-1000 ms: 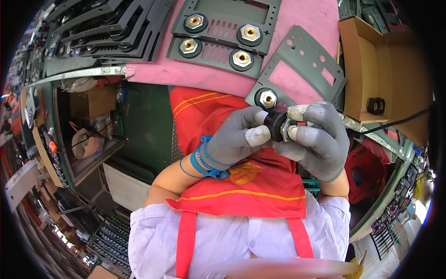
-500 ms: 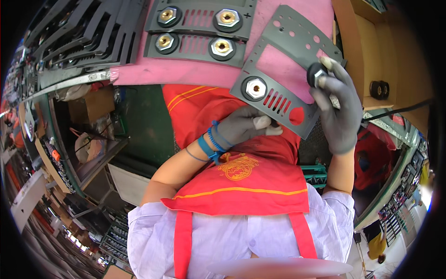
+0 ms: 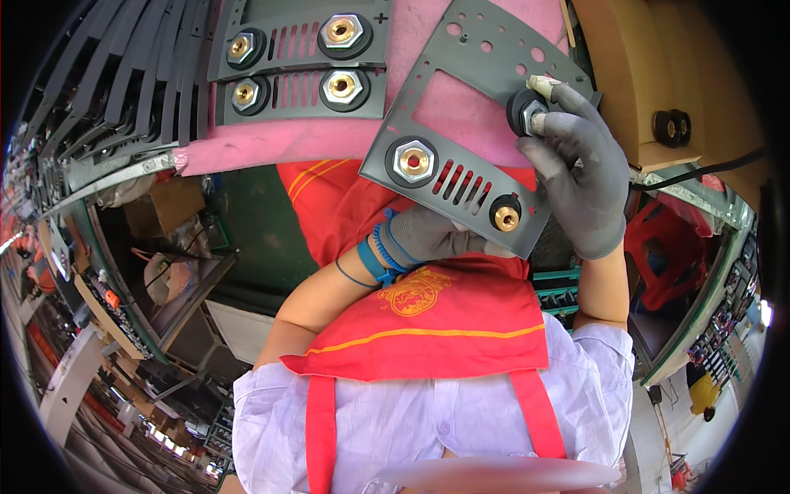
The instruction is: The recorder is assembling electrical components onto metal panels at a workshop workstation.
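Note:
A dark grey metal panel [image 3: 448, 206] leans over the table's edge, tilted towards me. At its left end a brass socket [image 3: 414, 162] sits in a black ring with a silver hex nut. A second brass socket [image 3: 508, 217] pokes up through the right-hand round hole, with no nut on it. My left hand [image 3: 440, 235] is closed under the panel's near edge, at this second socket; the panel hides its fingertips. Over the panel's right side, my right hand [image 3: 584, 177] pinches a black ring [image 3: 517, 111] with a silver hex nut [image 3: 535, 115] between thumb and fingers.
Two similar panels [image 3: 292, 70] with fitted sockets lie on the pink table cover [image 3: 329, 136]. Many grey panels [image 3: 123, 74] stand stacked at the left. A cardboard box [image 3: 691, 66] at the right holds black round parts [image 3: 671, 128]. A black cable [image 3: 699, 171] runs beside it.
The second brass socket has come up through the panel's hole from below, at my left hand. The panel and my right hand with ring and nut appear further left.

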{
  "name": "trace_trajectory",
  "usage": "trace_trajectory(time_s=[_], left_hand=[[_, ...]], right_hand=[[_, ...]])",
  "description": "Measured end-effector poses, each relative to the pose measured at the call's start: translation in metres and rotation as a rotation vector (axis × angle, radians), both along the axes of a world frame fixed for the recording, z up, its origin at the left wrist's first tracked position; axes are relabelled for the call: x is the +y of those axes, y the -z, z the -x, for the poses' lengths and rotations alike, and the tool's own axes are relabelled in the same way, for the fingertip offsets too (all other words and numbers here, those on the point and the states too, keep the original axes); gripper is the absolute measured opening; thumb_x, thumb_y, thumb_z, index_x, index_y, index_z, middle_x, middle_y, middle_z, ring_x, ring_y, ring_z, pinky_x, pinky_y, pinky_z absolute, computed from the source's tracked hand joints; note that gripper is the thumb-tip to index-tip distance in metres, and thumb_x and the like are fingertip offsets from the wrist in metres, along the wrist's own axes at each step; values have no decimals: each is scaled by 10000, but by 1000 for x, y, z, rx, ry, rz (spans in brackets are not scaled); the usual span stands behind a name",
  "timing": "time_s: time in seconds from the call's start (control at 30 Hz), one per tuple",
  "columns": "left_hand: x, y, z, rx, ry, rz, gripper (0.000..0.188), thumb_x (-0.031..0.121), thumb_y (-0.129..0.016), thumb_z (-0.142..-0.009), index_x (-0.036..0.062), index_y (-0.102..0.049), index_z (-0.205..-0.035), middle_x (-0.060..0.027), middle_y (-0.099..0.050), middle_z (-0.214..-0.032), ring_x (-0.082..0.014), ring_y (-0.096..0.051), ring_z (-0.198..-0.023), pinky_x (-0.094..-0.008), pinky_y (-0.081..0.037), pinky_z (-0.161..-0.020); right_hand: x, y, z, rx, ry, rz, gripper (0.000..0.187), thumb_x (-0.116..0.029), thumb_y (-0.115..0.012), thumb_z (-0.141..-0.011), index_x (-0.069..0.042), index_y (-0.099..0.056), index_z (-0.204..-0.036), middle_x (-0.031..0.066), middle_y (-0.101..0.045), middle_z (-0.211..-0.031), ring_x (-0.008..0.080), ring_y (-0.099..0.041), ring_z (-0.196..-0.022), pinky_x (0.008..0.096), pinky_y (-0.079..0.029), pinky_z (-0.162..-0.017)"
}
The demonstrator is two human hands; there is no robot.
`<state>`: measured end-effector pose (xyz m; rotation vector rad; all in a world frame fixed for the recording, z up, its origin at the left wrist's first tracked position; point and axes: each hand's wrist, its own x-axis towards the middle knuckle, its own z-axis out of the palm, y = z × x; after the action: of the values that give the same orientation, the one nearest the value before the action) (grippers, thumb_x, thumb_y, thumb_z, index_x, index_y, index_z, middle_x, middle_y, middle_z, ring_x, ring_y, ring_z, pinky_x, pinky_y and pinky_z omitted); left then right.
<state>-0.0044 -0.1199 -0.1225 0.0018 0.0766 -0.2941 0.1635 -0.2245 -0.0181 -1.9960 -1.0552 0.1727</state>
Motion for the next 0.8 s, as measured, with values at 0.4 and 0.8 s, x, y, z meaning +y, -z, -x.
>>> trace_trajectory(time_s=[0.4, 0.8], left_hand=[[24, -46, -1, 24, -32, -608, 497, 236, -652, -835, 4, -501, -1248, -86, -582, -1167, -176, -544, -1104, -318, -428, -959], [10, -47, -11, 114, -158, -590, 538, 302, -677, -812, 0, -508, -1224, -77, -579, -1157, -165, -551, -1062, -302, -446, -910]], right_hand=[[-3, -36, -16, 80, -652, 165, 313, -78, -741, -664, -67, -599, -942, 104, -624, -1093, 284, -592, -935, 396, -442, -877], [-22, -31, 11, -306, -498, 284, 229, -145, -662, -684, -104, -608, -904, 47, -583, -977, 231, -574, -943, 410, -439, -882]])
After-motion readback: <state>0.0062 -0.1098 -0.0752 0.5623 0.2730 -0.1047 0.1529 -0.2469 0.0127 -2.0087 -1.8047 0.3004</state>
